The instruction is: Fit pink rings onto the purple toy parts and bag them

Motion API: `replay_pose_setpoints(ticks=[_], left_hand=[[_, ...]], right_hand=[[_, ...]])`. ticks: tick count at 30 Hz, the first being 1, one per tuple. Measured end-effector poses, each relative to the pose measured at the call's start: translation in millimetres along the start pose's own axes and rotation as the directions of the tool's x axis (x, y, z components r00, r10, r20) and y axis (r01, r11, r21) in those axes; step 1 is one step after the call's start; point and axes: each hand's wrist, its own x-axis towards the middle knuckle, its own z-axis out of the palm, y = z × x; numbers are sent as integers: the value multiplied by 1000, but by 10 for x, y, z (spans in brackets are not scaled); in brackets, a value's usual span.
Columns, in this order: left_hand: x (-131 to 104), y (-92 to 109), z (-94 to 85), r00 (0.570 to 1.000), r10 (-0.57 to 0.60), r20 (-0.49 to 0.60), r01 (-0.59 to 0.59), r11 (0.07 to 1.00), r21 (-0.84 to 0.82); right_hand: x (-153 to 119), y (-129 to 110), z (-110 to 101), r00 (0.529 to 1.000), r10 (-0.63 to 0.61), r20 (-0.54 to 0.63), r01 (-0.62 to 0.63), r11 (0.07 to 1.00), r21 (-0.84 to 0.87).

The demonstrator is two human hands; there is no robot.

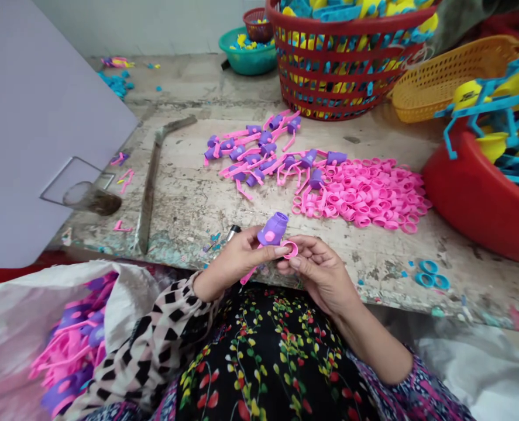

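Note:
My left hand (pixel 241 254) is closed around a purple plastic cup-shaped part (pixel 273 228) with a pink arm, held upright above the table's front edge. Between the thumbs and fingers of both hands is a pink plastic ring (pixel 290 249), close against the lower side of the purple part. My right hand (pixel 318 266) pinches this ring from the right. Beyond my hands lies a heap of pink rings (pixel 373 193). Left of that heap are several purple parts with pink arms (pixel 265 146).
A red basket (pixel 325 64) of blue and yellow parts stands at the back. To its right sit a yellow basket (pixel 443 76) and a red tub (pixel 483 199). A bent metal bar (pixel 151 175) and a glass (pixel 88 199) are on the left. Blue rings (pixel 428 267) lie right; a white sack (pixel 131 292) sits lower left.

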Motion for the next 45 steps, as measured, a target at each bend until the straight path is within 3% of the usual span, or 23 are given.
replay_pose_setpoints(ticks=[8,13,17,23,25,28,31,34,38,45], left_hand=[[-26,-9,10,1000,-19,17,18,999,31],[-22,-69,0,1000,-27,-5,27,1000,16],[-36,-72,-42,1000,-19,24,19,1000,20],[-97,-108,-164,997,-15,79,10,998,67],[-117,-112,-199,997,20,79,-29,992,123],[-136,-96,-231,978,182,98,-203,934,293],[-143,-68,-225,916,362,171,-400,796,455],[-152,-47,-187,855,461,238,-513,681,522],[-169,-41,-137,818,492,297,-567,604,560],[-171,-55,-117,827,473,303,-556,609,567]], right_hand=[[-65,-10,8,991,129,-15,-121,960,254],[-73,-36,8,986,165,-3,-158,949,273],[-105,-77,-3,978,204,-31,-184,928,325],[-175,-98,-68,983,182,28,-181,931,318],[-188,-102,-90,984,168,56,-177,934,310],[-201,-107,-122,983,153,101,-177,939,296],[-218,-111,-155,979,159,124,-190,933,304],[-238,-114,-180,971,179,157,-221,922,319],[-254,-130,-185,964,184,192,-243,903,355],[-254,-165,-150,956,229,186,-285,875,391]])
